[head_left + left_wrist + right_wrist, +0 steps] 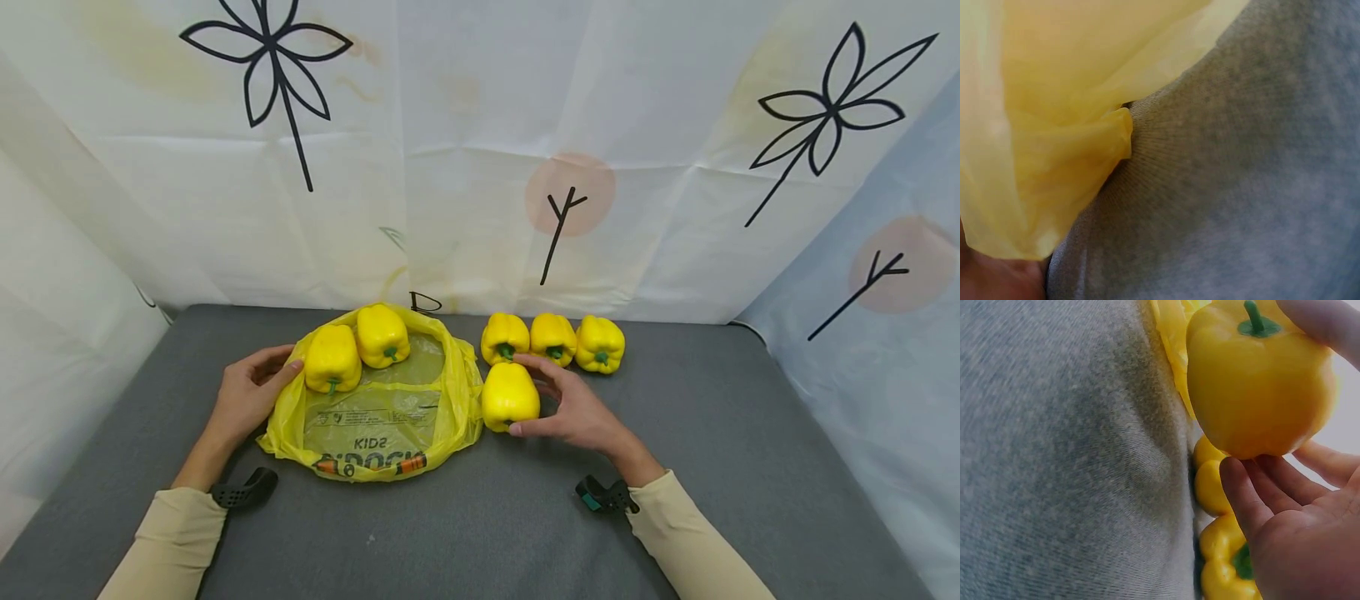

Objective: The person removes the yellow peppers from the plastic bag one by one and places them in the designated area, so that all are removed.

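A yellow bell pepper (510, 395) is in my right hand (573, 408), gripped between thumb and fingers just right of the bag. In the right wrist view the held bell pepper (1260, 387) shows its green stem. My left hand (251, 393) holds the left rim of a yellow plastic bag (463, 392), which lies with its mouth spread open. Its fingertips are partly hidden by the bag; the left wrist view shows mostly yellow plastic (1066, 162). Inside the bag, at the back left, lie two yellow bell peppers, one nearer (332, 358) and one farther (382, 335).
Three more yellow bell peppers stand in a row behind my right hand: left (504, 336), middle (553, 337) and right (600, 343). Grey cloth covers the table (420, 542). A white printed curtain (465, 100) hangs along its back edge.
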Demonstrator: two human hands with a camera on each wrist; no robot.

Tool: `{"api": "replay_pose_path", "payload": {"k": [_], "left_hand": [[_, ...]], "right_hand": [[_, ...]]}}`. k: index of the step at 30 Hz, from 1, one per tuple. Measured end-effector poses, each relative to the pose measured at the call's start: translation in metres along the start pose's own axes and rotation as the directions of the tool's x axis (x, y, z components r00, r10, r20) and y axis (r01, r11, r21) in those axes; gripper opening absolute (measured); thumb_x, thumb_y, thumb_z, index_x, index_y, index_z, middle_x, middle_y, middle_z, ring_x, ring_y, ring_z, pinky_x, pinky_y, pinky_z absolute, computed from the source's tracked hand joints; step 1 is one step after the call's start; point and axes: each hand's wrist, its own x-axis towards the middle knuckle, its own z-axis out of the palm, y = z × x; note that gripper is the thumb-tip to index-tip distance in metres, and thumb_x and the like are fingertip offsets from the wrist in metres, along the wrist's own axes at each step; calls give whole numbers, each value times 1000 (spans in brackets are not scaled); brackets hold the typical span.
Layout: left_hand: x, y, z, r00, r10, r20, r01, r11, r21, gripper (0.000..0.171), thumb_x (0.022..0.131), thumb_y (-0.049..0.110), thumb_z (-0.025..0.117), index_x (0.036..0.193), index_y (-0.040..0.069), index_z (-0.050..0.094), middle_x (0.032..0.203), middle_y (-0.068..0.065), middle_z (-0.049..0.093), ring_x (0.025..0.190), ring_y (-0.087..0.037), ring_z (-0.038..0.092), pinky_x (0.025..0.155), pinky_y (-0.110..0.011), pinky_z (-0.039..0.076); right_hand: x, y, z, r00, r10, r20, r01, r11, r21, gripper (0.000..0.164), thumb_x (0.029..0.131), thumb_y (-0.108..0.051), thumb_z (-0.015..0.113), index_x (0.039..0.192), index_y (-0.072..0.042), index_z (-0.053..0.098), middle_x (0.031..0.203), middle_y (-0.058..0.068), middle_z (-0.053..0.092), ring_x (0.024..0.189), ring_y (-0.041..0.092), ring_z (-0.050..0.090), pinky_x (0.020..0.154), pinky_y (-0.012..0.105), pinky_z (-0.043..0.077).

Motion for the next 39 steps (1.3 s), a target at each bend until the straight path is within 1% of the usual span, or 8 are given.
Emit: {"api": "replay_pose_path", "payload": {"k": [3,6,10,14,24,31,39], "left_hand": [[0,-1,0,1000,3,2,-3,1000,-5,44,103,25,63,136,-4,60,106,17,61,90,8,60,75,-9,50],[-1,-1,-1,1000,4,3,-4,1000,-6,43,103,23,63,136,-4,60,107,20,61,90,8,61,74,-10,51],[-2,-1,-1,1000,4,6,-4,1000,-12,43,103,21,64,136,-5,60,108,23,60,89,8,61,74,-10,51],[-1,0,-1,1000,3,4,-3,1000,-12,43,103,23,64,136,-4,60,107,20,61,89,8,61,74,-10,51],[-1,2,-1,1000,-9,1,9,1000,6,44,103,25,63,136,-3,61,107,13,62,90,9,60,76,-9,50],[0,2,0,1000,-15,-2,15,1000,15,44,103,27,63,136,-2,61,108,9,63,91,9,60,76,-8,49],[1,0,0,1000,-22,0,22,999,34,45,103,27,63,137,-2,61,113,-2,64,92,9,59,76,-7,49]], "right_hand": [[0,3,0,1000,4,20,-4,1000,2,90,83,-13,86,157,-3,35,160,15,33,142,35,40,116,49,35],[1,5,1,999,25,35,-25,1000,8,90,83,-14,86,157,-3,35,159,15,35,141,35,42,115,48,36],[1,8,2,998,41,50,-41,999,7,89,84,-15,86,156,-1,35,156,18,37,138,37,45,113,50,38],[1,8,3,998,46,44,-46,999,8,88,85,-15,85,156,0,35,156,20,37,138,38,44,113,52,38],[3,9,6,996,89,-12,-89,996,18,89,85,-14,85,157,-3,33,158,20,33,140,40,42,112,52,39],[5,11,8,996,83,-34,-83,996,18,89,84,-14,85,157,-3,34,157,20,34,140,40,43,112,51,39],[5,10,8,996,74,-41,-73,997,16,87,85,-14,85,156,-2,35,157,20,36,139,40,44,112,51,40]]}}
